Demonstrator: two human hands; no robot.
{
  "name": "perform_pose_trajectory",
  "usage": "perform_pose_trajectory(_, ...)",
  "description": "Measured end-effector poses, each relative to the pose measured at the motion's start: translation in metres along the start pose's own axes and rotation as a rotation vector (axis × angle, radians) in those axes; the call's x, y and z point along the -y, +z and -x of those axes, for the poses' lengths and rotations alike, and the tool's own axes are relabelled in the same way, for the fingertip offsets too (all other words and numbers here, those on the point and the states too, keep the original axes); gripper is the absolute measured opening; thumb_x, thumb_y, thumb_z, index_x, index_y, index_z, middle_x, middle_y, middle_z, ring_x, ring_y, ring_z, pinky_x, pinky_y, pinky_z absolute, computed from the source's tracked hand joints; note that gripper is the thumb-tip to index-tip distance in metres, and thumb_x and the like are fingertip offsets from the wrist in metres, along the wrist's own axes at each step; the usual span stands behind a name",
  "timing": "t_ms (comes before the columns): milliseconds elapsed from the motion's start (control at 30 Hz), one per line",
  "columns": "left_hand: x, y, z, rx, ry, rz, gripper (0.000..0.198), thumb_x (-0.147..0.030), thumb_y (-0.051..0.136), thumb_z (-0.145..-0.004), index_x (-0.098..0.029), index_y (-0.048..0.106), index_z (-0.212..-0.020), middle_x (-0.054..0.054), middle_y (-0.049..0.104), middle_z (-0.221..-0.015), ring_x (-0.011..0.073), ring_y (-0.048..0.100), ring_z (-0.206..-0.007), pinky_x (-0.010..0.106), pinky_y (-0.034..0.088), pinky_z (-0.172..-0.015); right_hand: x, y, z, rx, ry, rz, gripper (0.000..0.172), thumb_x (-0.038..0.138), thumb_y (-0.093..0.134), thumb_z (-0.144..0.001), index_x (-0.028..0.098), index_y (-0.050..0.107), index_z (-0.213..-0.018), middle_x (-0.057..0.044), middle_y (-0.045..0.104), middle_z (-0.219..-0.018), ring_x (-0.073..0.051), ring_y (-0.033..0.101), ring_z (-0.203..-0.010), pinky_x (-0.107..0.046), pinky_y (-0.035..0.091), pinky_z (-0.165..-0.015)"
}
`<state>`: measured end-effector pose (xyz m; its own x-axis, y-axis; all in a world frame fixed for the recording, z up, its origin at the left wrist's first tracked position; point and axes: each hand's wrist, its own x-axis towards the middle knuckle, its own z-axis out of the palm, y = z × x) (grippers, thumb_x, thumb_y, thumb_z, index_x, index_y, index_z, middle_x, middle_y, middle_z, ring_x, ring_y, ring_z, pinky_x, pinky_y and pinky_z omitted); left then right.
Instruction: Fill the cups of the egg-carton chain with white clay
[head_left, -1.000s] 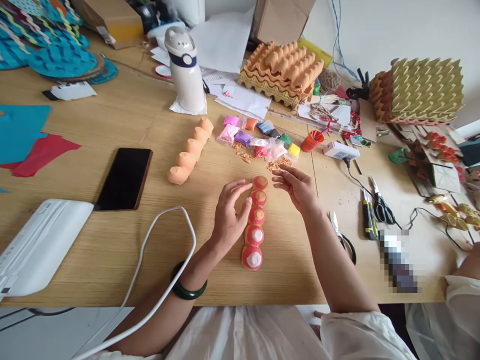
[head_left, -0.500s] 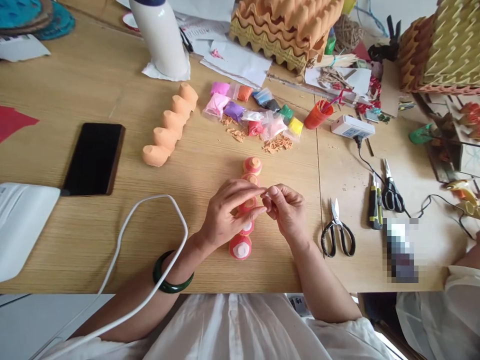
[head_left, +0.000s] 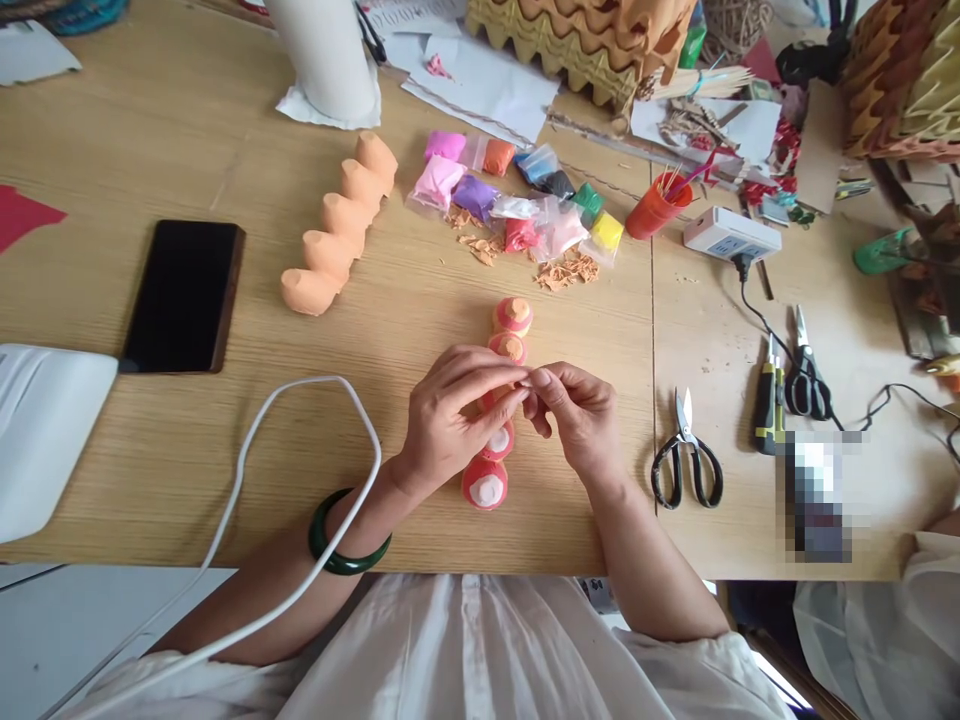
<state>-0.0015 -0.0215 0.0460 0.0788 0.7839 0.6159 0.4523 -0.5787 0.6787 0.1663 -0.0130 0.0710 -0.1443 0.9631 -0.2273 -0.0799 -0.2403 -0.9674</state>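
One second ago apart, left hand (head_left: 452, 418) and right hand (head_left: 583, 418) now meet above the red-painted egg-carton strip (head_left: 499, 440), fingertips pinched together, seemingly working something tiny.

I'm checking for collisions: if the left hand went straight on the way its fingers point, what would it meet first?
The left hand would meet the person's bare right hand first; the fingertips look touching or nearly so, though depth is unclear there.
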Motion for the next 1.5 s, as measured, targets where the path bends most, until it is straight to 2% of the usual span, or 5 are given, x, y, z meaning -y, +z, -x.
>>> perform_pose_trajectory(367, 0.003, -0.002, 0.001, -0.018, 0.031, -0.100, 0.009, -0.024, 0.072, -0.104, -0.026, 0.080, -0.105, 0.000, 0.085, -0.101, 0.0165, 0.078, -0.097, 0.033, 0.063, -0.093, -0.001, -0.003, -0.002, 0.052, 0.071, -0.043, 0.050, 0.065, 0.091, -0.078, 0.020, 0.071, -0.081, 0.002, 0.067, -0.065, -0.009, 0.053, -0.045, -0.023, 0.043, -0.039)
perform_pose_trajectory(867, 0.007, -0.009, -0.006, 0.086, 0.028, -0.012, 0.005, -0.026, 0.077, -0.101, -0.023, 0.079, -0.104, 0.001, 0.083, -0.103, 0.0154, 0.077, -0.096, 0.029, 0.061, -0.092, -0.004, -0.007, -0.006, 0.131, 0.122, -0.121, 0.051, 0.065, 0.093, -0.075, 0.019, 0.072, -0.081, 0.002, 0.066, -0.064, -0.009, 0.053, -0.045, -0.023, 0.047, -0.040)
perform_pose_trajectory(1067, 0.005, -0.012, -0.008, 0.108, -0.062, 0.003, 0.006, -0.022, 0.073, -0.101, -0.023, 0.079, -0.099, 0.000, 0.083, -0.098, 0.0142, 0.078, -0.092, 0.027, 0.061, -0.088, -0.004, -0.005, -0.005, 0.112, 0.033, -0.088, 0.047, 0.060, 0.092, -0.080, 0.019, 0.071, -0.077, 0.003, 0.067, -0.063, -0.008, 0.054, -0.044, -0.021, 0.045, -0.038)
perform_pose_trajectory(1267, 0.008, -0.011, -0.009, -0.027, -0.219, 0.068, 0.006, -0.024, 0.076, -0.098, -0.023, 0.078, -0.092, 0.001, 0.081, -0.095, 0.0145, 0.076, -0.088, 0.026, 0.062, -0.082, -0.005, -0.008, -0.007, -0.060, -0.125, -0.113, 0.037, 0.055, 0.088, -0.087, 0.021, 0.073, -0.085, 0.003, 0.066, -0.067, -0.009, 0.055, -0.048, -0.022, 0.049, -0.041)
perform_pose_trajectory(1500, 0.009, -0.006, -0.007, -0.041, -0.481, 0.347, 0.020, -0.041, 0.081, -0.096, -0.021, 0.080, -0.094, 0.002, 0.080, -0.099, 0.0141, 0.077, -0.084, 0.026, 0.063, -0.080, -0.014, -0.019, -0.021, -0.044, -0.031, -0.187, 0.024, 0.038, 0.085, -0.087, 0.022, 0.071, -0.098, 0.000, 0.071, -0.088, -0.011, 0.065, -0.066, -0.022, 0.057, -0.053)
